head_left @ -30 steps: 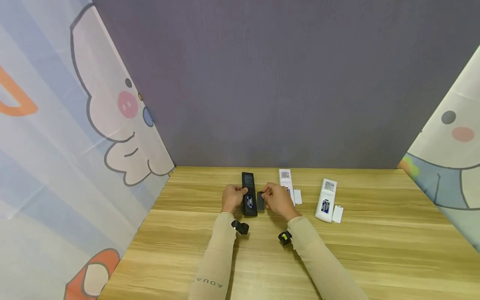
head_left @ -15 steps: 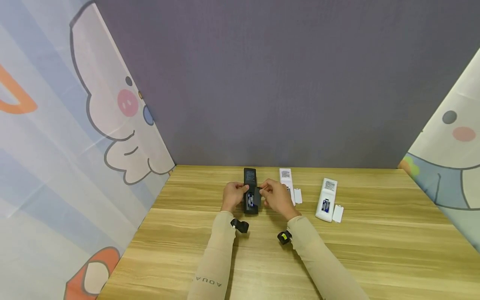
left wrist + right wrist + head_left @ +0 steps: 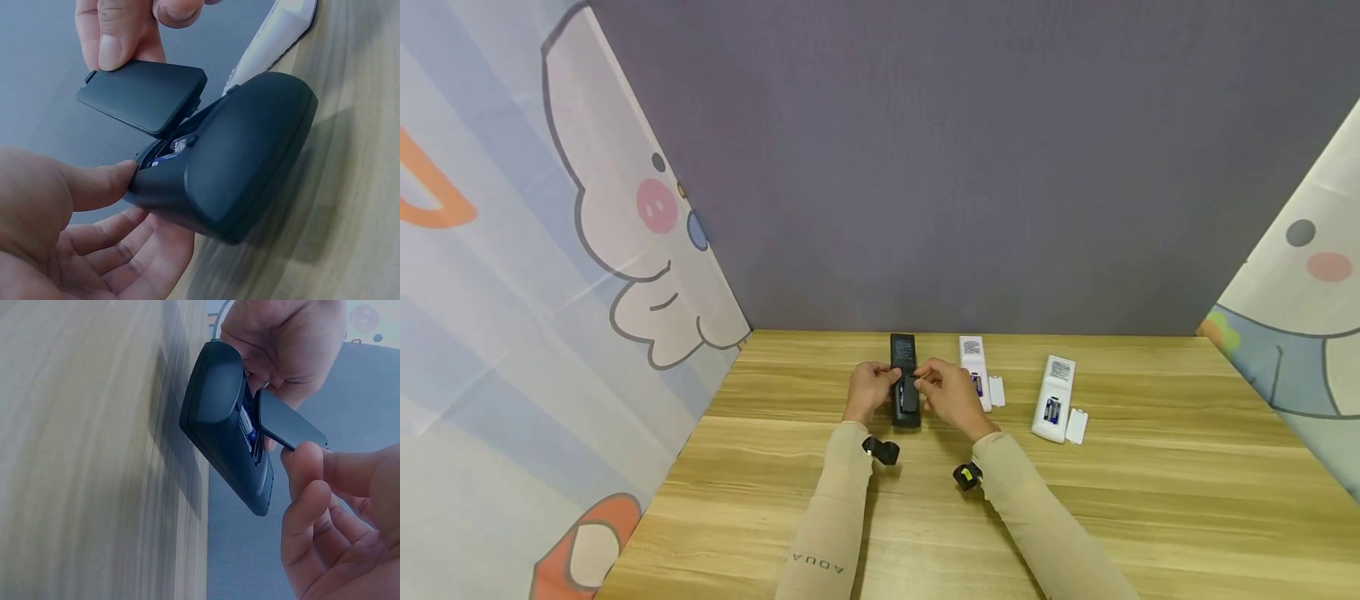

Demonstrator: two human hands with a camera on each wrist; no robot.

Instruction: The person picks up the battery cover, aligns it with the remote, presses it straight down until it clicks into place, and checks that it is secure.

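Note:
My left hand [image 3: 868, 388] grips a black remote control [image 3: 250, 150] from its left side, with the thumb on the upper edge and fingers underneath. The remote lies back side up, seemingly lifted off the table, its shadow beside it. Between thumb and fingertips, my right hand [image 3: 953, 395] pinches the black battery cover [image 3: 147, 94]. That cover is tilted over the open battery compartment, its lower end at or very near the compartment; exact contact is hard to tell. Blue-and-white batteries [image 3: 247, 428] show inside, partly hidden by the cover.
Just right of my right hand lies a white remote [image 3: 972, 350], with its white cover [image 3: 997, 391] beside it. Farther right is another white remote [image 3: 1054, 400] showing batteries, next to its cover [image 3: 1077, 426]. A grey panel [image 3: 970, 167] stands behind the wooden table [image 3: 1150, 500].
The right hand has brought the battery cover from beside the black remote to over its compartment. The left hand has shifted the remote slightly right and away from me.

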